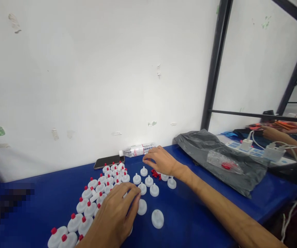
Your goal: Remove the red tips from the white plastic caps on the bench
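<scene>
In the lower middle of the frame our left hand [117, 213] lies palm down, grip open, fingers resting on the white caps [148, 181], with rows of red-tipped caps [86, 206] just left of it on the blue worktop [190, 213]. Our right hand [161, 160] hovers at centre over the red plugs [155, 174], fingers loosely curled, and we cannot tell whether its grip holds anything. Above them a phone [109, 161] and a bottle [137, 150] lie by the wall [99, 75], with a grey bag [215, 151] at right.
</scene>
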`<state>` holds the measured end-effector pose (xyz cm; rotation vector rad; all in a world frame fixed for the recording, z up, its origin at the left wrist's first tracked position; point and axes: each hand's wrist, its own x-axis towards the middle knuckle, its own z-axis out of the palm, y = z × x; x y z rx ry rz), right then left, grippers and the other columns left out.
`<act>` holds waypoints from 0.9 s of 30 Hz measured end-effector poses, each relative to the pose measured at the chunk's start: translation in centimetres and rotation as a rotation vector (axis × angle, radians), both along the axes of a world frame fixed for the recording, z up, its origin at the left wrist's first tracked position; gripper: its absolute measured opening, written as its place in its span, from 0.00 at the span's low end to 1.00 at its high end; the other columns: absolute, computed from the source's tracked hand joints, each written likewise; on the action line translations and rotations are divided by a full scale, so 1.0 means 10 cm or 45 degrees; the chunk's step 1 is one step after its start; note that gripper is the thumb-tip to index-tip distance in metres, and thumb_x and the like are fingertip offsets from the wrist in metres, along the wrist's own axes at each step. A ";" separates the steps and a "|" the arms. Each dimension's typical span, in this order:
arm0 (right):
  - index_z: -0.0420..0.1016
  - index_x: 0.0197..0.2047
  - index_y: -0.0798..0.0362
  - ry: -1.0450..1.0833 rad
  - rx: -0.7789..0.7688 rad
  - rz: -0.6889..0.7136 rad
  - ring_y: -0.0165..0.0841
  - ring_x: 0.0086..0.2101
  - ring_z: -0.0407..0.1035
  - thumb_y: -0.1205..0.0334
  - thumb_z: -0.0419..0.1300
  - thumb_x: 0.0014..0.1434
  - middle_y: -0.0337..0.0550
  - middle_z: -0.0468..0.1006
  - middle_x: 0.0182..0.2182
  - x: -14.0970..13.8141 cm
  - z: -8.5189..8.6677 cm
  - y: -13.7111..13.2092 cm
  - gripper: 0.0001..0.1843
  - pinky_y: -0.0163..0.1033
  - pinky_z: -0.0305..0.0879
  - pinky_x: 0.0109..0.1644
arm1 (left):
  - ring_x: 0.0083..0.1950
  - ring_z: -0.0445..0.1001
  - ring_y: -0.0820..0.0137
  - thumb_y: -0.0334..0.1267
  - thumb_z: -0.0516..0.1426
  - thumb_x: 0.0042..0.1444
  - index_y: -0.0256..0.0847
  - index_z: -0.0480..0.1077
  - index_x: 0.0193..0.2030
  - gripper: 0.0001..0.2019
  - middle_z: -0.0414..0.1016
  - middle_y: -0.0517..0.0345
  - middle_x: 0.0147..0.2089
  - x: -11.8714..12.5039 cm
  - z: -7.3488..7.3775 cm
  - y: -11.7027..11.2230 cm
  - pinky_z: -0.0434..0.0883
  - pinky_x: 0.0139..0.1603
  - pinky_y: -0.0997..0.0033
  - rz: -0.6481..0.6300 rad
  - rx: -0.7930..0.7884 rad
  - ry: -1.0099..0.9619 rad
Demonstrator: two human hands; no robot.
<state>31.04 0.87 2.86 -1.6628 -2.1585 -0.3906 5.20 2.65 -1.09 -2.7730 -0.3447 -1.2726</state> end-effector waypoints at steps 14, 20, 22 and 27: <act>0.81 0.41 0.52 -0.124 -0.084 0.234 0.37 0.38 0.77 0.60 0.68 0.66 0.41 0.84 0.35 -0.69 0.15 0.36 0.05 0.44 0.63 0.49 | 0.36 0.70 0.61 0.34 0.50 0.70 0.41 0.72 0.38 0.11 0.74 0.56 0.32 -0.20 0.36 0.42 0.72 0.35 0.60 0.324 0.115 -0.074; 0.72 0.43 0.49 0.451 0.053 0.330 0.29 0.31 0.72 0.53 0.58 0.73 0.33 0.80 0.32 -0.72 0.17 0.09 0.09 0.35 0.63 0.39 | 0.49 0.77 0.55 0.42 0.57 0.68 0.42 0.72 0.56 0.14 0.81 0.49 0.49 -0.16 0.29 0.42 0.79 0.47 0.53 0.241 0.116 -0.112; 0.69 0.43 0.48 0.543 0.013 0.384 0.29 0.30 0.69 0.54 0.56 0.75 0.32 0.77 0.30 -0.75 0.14 0.05 0.09 0.35 0.62 0.36 | 0.47 0.78 0.56 0.42 0.57 0.68 0.43 0.73 0.53 0.11 0.82 0.52 0.46 -0.16 0.27 0.44 0.80 0.46 0.55 0.221 0.134 -0.128; 0.68 0.38 0.50 0.249 -0.070 0.466 0.30 0.28 0.63 0.58 0.48 0.78 0.33 0.72 0.27 -0.65 0.10 0.07 0.16 0.38 0.62 0.41 | 0.43 0.78 0.57 0.37 0.57 0.66 0.44 0.74 0.47 0.07 0.83 0.53 0.42 -0.14 0.26 0.42 0.79 0.44 0.54 0.211 0.154 -0.134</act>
